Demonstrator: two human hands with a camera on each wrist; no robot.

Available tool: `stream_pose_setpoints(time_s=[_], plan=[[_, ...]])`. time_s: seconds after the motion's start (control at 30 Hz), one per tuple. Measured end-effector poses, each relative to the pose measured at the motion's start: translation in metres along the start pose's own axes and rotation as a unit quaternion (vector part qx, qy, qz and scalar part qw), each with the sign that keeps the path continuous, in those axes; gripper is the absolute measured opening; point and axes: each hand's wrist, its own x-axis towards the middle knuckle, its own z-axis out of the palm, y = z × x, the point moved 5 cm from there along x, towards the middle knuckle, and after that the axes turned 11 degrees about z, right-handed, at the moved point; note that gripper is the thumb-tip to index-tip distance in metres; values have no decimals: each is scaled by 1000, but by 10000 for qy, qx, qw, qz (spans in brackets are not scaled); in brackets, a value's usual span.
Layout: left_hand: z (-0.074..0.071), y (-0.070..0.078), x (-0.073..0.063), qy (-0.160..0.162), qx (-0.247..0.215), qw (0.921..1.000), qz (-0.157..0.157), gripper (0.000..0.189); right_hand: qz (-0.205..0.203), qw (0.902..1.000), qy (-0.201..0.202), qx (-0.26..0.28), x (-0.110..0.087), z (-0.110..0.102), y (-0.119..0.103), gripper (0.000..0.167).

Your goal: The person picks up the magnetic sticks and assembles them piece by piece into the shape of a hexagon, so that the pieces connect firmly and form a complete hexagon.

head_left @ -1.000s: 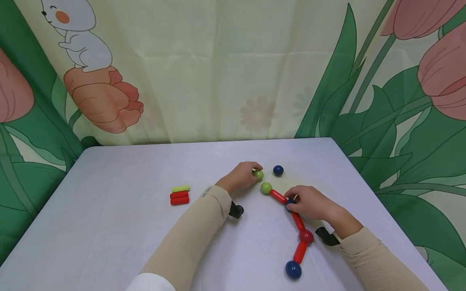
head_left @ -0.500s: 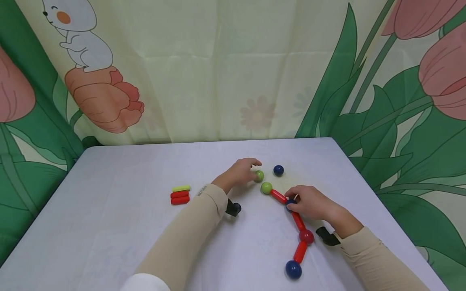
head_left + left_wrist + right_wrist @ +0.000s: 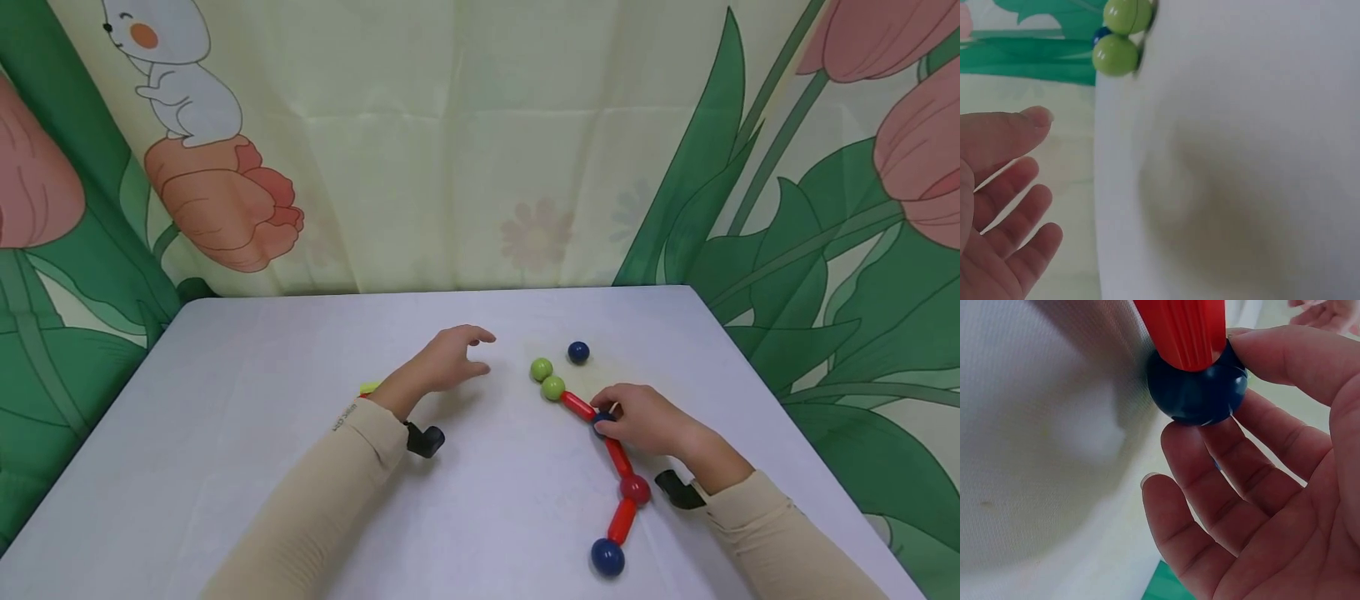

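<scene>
My right hand (image 3: 647, 419) pinches a dark blue ball (image 3: 1197, 390) between thumb and fingers. That ball is the middle joint of a zigzag chain lying on the table. Red rods (image 3: 618, 457) link it to a dark red ball (image 3: 635, 490), a larger blue ball (image 3: 607, 557) at the near end, and a green ball (image 3: 552, 387) at the far end. A second green ball (image 3: 542, 369) sits right against the first. My left hand (image 3: 447, 358) hovers left of the chain, thumb and fingers spread, holding nothing; in the left wrist view its fingers (image 3: 1029, 194) are apart from the green balls.
A loose blue ball (image 3: 578, 352) lies just beyond the green balls. Behind my left wrist, a yellow-green rod (image 3: 369, 388) peeks out, with red pieces mostly hidden. The white table (image 3: 262, 350) ends at a printed curtain (image 3: 420, 167).
My left hand has let go of the second green ball and drawn back to the left, now covering most of the loose rods. The right hand keeps its pinch on the blue ball.
</scene>
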Motion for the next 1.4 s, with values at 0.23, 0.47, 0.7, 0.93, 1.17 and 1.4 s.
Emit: stream_pose_setpoints(time_s=[0.23, 0.47, 0.7, 0.93, 1.17, 1.4], plan=[[-25, -13, -39, 182, 74, 9997, -133, 49, 71, 10000, 7, 40, 1, 4, 3, 37], [-39, -27, -78, 136, 249, 9988, -410, 48, 42, 10000, 41, 16, 1, 4, 3, 37], [-40, -40, -114, 59, 264, 9977, -629, 39, 89, 9999, 34, 72, 0, 5, 2, 36], [-33, -47, -136, 34, 430, 9959, -796, 29, 92, 9999, 43, 83, 0, 6, 4, 37], [-29, -49, -149, -74, 780, 9915, -1041, 22, 21, 10000, 50, 47, 1, 5, 3, 37], [-29, -51, -150, -71, 782, 9905, -1126, 22, 42, 10000, 81, 19, 4, 7, 4, 36]])
